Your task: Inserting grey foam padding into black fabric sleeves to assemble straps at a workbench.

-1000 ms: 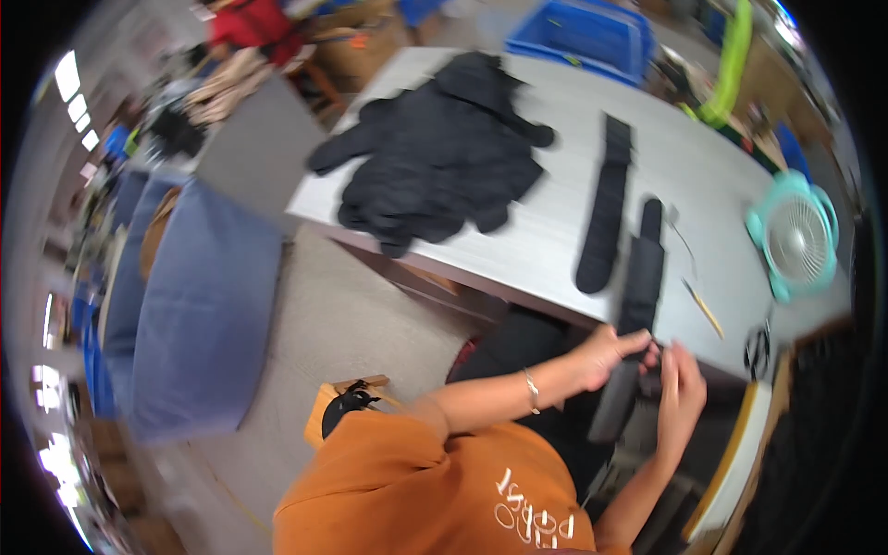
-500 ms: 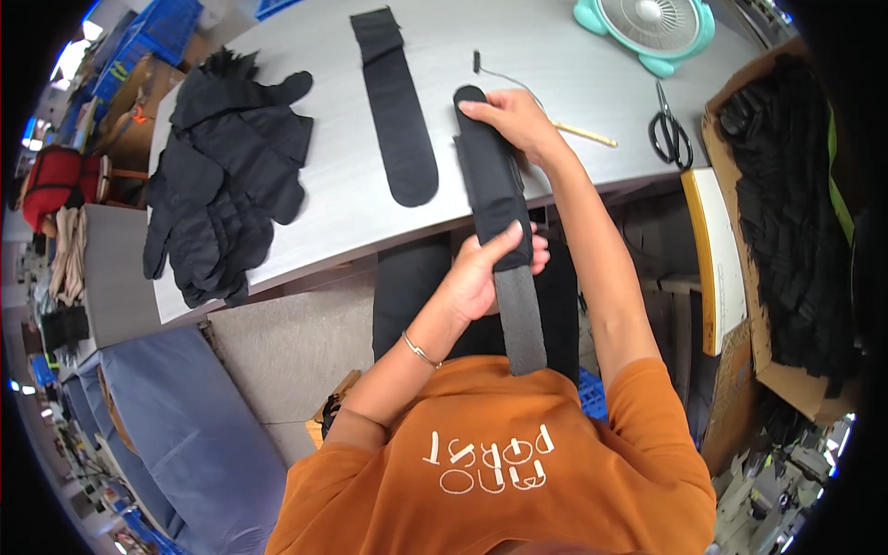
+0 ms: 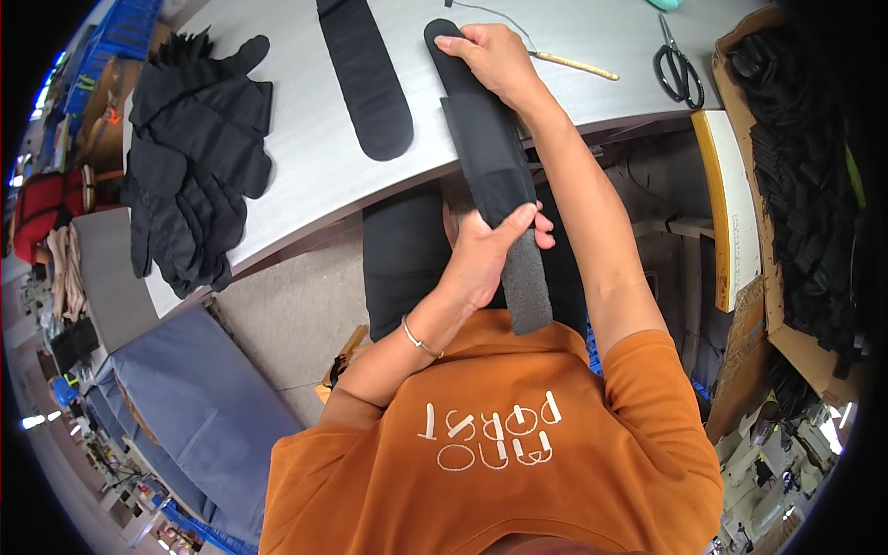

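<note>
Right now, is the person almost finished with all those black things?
Not nearly, it seems. One flat black strip lies apart on the grey table, perhaps done. In hand is a long black strap: the right hand presses its far end down, the left hand grips it near the table edge. A pile of black pieces and a box of black pieces wait.

The right hand (image 3: 493, 57) reaches far, arm straight, palm pressed down; the left hand (image 3: 488, 252) stays near, fingers clamped shut.
</note>
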Demonstrator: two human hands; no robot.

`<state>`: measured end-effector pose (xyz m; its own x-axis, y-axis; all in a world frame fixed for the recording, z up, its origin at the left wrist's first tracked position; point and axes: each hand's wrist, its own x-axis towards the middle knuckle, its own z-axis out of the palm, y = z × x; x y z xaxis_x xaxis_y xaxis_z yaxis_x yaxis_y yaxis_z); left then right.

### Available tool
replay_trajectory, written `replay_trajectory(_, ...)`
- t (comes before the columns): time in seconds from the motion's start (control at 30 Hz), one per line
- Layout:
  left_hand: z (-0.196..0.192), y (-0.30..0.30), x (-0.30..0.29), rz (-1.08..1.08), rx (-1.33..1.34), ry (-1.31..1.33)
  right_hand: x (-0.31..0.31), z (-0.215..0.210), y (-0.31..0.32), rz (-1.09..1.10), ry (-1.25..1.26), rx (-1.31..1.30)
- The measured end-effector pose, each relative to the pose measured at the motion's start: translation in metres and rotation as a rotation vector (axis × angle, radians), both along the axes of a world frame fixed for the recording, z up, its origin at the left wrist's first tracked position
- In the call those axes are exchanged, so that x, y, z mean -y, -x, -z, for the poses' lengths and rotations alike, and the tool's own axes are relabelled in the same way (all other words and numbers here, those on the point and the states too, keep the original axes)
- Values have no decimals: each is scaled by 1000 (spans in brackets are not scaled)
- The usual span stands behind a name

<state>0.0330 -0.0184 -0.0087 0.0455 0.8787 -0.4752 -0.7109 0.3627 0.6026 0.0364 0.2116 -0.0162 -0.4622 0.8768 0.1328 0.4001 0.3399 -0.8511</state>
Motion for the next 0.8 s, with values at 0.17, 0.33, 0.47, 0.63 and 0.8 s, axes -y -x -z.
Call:
replay_trajectory(0.17, -2, 2, 13, 33, 41, 30, -1, 7, 1, 72, -124, 144)
replay_trajectory(0.33, -8, 13, 10, -64, 597, -76, -2, -3, -4, -16, 147, -106)
replay_trajectory(0.47, 10, 15, -3, -79, 579, -83, 1, -8, -6, -3, 212, -120)
replay_trajectory(0.63, 14, 18, -17, -37, 569, -95, -6, 5, -3, -2, 156, -90)
replay_trajectory(0.8, 20, 22, -25, 21, 446, -95, -7, 12, 12, 24, -164, 88)
